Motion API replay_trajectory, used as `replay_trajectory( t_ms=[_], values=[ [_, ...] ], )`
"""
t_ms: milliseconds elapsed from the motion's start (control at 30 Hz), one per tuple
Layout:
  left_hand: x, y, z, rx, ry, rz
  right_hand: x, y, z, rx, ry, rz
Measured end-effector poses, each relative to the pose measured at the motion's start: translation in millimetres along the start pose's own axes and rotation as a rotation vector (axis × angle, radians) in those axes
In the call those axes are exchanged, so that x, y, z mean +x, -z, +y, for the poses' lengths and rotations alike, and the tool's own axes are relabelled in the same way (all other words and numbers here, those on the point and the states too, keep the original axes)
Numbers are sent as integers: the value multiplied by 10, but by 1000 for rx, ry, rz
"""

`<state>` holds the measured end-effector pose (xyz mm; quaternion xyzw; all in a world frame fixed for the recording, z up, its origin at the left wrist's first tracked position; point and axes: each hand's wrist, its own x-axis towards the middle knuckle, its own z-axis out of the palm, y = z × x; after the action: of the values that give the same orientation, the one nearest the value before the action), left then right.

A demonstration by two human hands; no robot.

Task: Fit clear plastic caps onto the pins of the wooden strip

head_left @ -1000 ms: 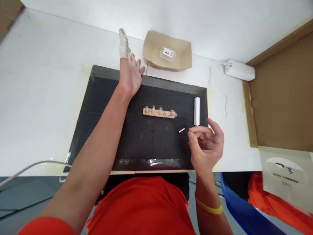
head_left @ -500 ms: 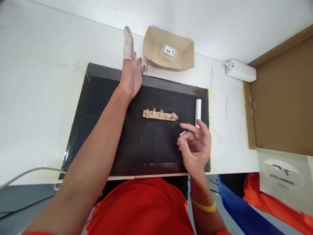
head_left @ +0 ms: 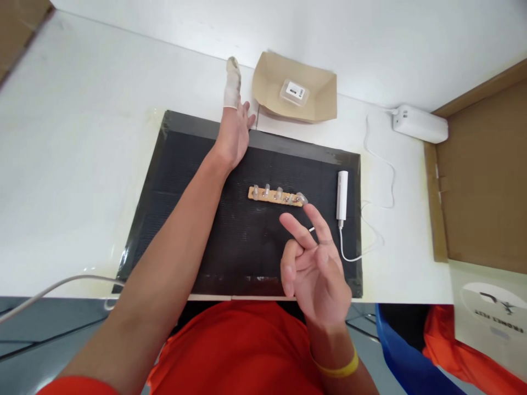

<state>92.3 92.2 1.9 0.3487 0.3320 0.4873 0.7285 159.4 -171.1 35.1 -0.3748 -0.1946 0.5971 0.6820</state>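
Observation:
My left hand (head_left: 234, 129) stretches far across the black mat (head_left: 185, 181), fingers out, its white-wrapped finger resting on the white table beyond the mat's far edge. It holds nothing. My right hand (head_left: 313, 269) hovers over the mat's near right part, fingers spread and curled loosely, empty. A small tan strip with several clear parts (head_left: 276, 196) lies at the mat's middle, just beyond my right fingertips. A tiny white piece (head_left: 312, 229) peeks out beside my right fingers.
A white stick-shaped device (head_left: 341, 195) with a thin white cable lies on the mat's right side. A brown paper tray (head_left: 319, 96) holding a small clear packet (head_left: 294, 91) sits behind the mat. A white adapter (head_left: 420, 123) and a cardboard box (head_left: 481, 175) are at the right.
My right hand has moved left and toward me from the white device and opened its fingers. The left hand stays stretched out at the mat's far edge.

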Motion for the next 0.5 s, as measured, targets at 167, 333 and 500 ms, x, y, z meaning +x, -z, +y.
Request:
replay_trajectory(
  t_ms=[167, 333, 500],
  values=[
    [-13, -14, -20, -19, 11, 47, -60, -37, 26, -45, -58, -55],
    [-34, -23, -25, -113, -3, 24, -101, -93, 65, -203, -61, -84],
    [-22, -16, -27, -134, 44, 96, -136, -160, 146, -265, -57, -177]
  ],
)
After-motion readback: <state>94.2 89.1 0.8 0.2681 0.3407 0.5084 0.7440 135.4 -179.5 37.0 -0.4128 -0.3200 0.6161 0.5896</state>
